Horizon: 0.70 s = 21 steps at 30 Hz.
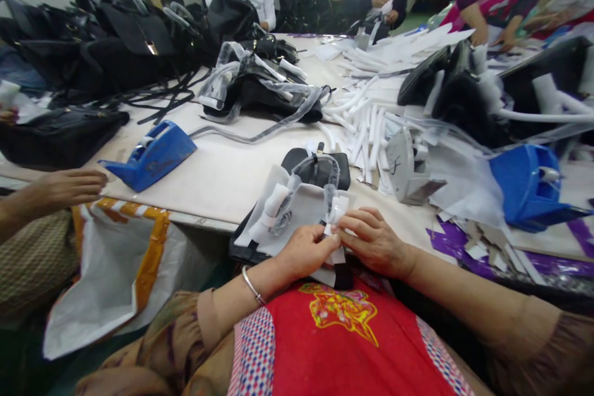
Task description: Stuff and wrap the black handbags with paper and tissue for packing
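Note:
A black handbag (pixel 242 246) lies at the table's near edge against my body, a white sheet (pixel 304 201) over its front. Its arched handle (pixel 320 161) is wrapped in clear plastic. On the handle's left side sits a white foam wrap (pixel 273 204); a second white foam wrap (pixel 338 205) covers the right handle base. My left hand (pixel 309 252) pinches the lower end of this second wrap with thumb and fingers. From the other side my right hand (pixel 374 241) grips the same wrap, fingertips meeting my left thumb. The fingers partly hide the spot they press.
Blue tape dispensers (pixel 160 151) (pixel 529 182) stand left and right, a grey one (pixel 411 167) nearer the middle. White foam tubes (pixel 369 130) lie heaped behind. Black bags (pixel 264 90) crowd the table. A co-worker's hand (pixel 77 187) is at left, above a white sack (pixel 106 272).

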Tool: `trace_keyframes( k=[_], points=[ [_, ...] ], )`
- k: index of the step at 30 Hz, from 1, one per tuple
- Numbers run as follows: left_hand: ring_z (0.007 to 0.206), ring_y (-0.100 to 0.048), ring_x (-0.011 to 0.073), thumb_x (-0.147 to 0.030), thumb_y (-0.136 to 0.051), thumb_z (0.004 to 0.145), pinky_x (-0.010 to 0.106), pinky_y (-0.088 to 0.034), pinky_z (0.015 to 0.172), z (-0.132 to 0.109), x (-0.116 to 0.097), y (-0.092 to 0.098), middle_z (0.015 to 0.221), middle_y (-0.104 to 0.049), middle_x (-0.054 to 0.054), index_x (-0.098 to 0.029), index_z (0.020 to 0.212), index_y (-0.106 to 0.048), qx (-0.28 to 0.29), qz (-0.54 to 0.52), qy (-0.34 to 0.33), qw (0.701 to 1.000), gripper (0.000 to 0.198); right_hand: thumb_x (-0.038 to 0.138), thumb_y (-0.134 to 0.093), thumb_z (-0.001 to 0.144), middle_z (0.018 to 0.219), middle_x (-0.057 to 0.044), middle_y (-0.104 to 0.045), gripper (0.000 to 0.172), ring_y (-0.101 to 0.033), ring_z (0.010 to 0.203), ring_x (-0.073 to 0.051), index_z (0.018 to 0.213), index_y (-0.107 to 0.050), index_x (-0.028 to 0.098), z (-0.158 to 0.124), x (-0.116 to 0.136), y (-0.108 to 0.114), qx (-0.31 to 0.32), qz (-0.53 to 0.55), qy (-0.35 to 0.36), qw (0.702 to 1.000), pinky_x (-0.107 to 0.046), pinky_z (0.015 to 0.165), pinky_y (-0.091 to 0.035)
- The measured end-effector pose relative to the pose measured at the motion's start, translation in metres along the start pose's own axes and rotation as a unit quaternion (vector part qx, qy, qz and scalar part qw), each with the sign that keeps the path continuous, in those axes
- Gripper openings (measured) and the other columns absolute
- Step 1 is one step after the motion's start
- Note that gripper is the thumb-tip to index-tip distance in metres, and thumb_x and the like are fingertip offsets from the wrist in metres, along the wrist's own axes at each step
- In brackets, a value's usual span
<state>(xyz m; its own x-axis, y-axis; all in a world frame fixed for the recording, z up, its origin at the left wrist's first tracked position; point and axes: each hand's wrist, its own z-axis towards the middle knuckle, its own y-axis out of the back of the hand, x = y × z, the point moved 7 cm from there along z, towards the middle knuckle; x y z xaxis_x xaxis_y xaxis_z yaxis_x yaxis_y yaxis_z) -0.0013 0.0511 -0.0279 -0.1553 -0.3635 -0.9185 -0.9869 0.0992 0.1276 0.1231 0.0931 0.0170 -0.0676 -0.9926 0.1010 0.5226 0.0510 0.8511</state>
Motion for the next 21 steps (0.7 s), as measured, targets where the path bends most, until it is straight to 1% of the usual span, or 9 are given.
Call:
trace_keyframes(
  k=[5,8,10,12,14,15,17,19,21],
  points=[
    [0.054,-0.055,0.0134,-0.049,-0.054,0.086,0.024,-0.049,0.049,0.005,0.005,-0.006,0.067,-0.058,0.000,-0.016,0.081,-0.062,0.015,-0.012,-0.002,1.000,0.035,0.013,-0.061,0.089,0.111,-0.009,-0.069,0.031,-0.057,0.110,-0.024,0.119,-0.064,0.022,-0.010,-0.001,-0.001,-0.085,0.054,-0.083,0.991,-0.043,0.092,-0.047],
    [0.053,-0.055,0.0133,-0.048,-0.052,0.087,0.024,-0.047,0.048,0.006,0.003,-0.007,0.066,-0.057,0.000,-0.015,0.081,-0.062,0.010,0.003,0.000,1.000,0.035,0.010,-0.061,0.088,0.114,-0.009,-0.068,0.035,-0.057,0.112,-0.025,0.120,-0.064,0.023,-0.015,0.004,0.003,-0.107,0.072,-0.119,0.985,-0.043,0.094,-0.049],
    [0.052,-0.054,0.0135,-0.048,-0.051,0.088,0.023,-0.045,0.048,0.006,0.001,-0.006,0.064,-0.058,0.000,-0.016,0.079,-0.062,0.002,0.023,0.005,1.000,0.035,0.010,-0.061,0.086,0.116,-0.011,-0.067,0.037,-0.058,0.112,-0.026,0.121,-0.064,0.023,-0.020,-0.001,0.016,-0.127,0.065,-0.148,0.979,-0.044,0.094,-0.050],
    [0.052,-0.054,0.0138,-0.047,-0.050,0.089,0.023,-0.044,0.048,0.006,0.000,-0.006,0.062,-0.058,0.000,-0.016,0.076,-0.061,-0.005,0.048,0.009,0.999,0.035,0.012,-0.064,0.085,0.117,-0.012,-0.065,0.037,-0.059,0.111,-0.027,0.121,-0.065,0.023,-0.029,-0.018,0.042,-0.170,0.032,-0.200,0.964,-0.045,0.096,-0.050],
    [0.052,-0.055,0.0141,-0.047,-0.049,0.089,0.023,-0.042,0.048,0.006,0.001,-0.005,0.060,-0.058,0.001,-0.017,0.074,-0.060,-0.009,0.066,0.012,0.998,0.036,0.017,-0.066,0.084,0.118,-0.011,-0.066,0.035,-0.061,0.110,-0.027,0.118,-0.068,0.024,-0.046,-0.049,0.074,-0.231,-0.023,-0.282,0.931,-0.046,0.098,-0.049],
    [0.053,-0.055,0.0144,-0.048,-0.048,0.089,0.023,-0.042,0.049,0.007,0.001,-0.005,0.060,-0.059,0.001,-0.017,0.074,-0.060,-0.008,0.069,0.012,0.997,0.036,0.020,-0.066,0.085,0.118,-0.011,-0.066,0.032,-0.062,0.109,-0.028,0.117,-0.069,0.024,-0.058,-0.069,0.090,-0.258,-0.050,-0.333,0.905,-0.045,0.097,-0.049],
    [0.054,-0.056,0.0152,-0.049,-0.047,0.090,0.024,-0.042,0.050,0.007,0.003,-0.005,0.061,-0.060,0.001,-0.017,0.076,-0.060,-0.008,0.074,0.009,0.997,0.037,0.028,-0.064,0.086,0.117,-0.011,-0.068,0.028,-0.064,0.103,-0.027,0.112,-0.071,0.023,-0.085,-0.111,0.112,-0.287,-0.072,-0.454,0.841,-0.041,0.091,-0.052],
    [0.055,-0.057,0.0162,-0.049,-0.047,0.090,0.025,-0.043,0.052,0.008,0.005,-0.004,0.061,-0.061,0.001,-0.017,0.078,-0.060,-0.012,0.082,0.006,0.997,0.036,0.033,-0.063,0.085,0.106,-0.011,-0.072,0.027,-0.066,0.094,-0.026,0.106,-0.074,0.019,-0.115,-0.149,0.117,-0.281,-0.040,-0.575,0.767,-0.038,0.083,-0.053],
    [0.055,-0.057,0.0169,-0.048,-0.046,0.090,0.026,-0.043,0.053,0.009,0.005,-0.003,0.061,-0.061,0.002,-0.017,0.078,-0.060,-0.015,0.090,0.003,0.996,0.036,0.037,-0.063,0.083,0.090,-0.012,-0.073,0.028,-0.066,0.083,-0.025,0.095,-0.075,0.014,-0.137,-0.178,0.107,-0.257,0.027,-0.653,0.712,-0.036,0.076,-0.051]
  ],
)
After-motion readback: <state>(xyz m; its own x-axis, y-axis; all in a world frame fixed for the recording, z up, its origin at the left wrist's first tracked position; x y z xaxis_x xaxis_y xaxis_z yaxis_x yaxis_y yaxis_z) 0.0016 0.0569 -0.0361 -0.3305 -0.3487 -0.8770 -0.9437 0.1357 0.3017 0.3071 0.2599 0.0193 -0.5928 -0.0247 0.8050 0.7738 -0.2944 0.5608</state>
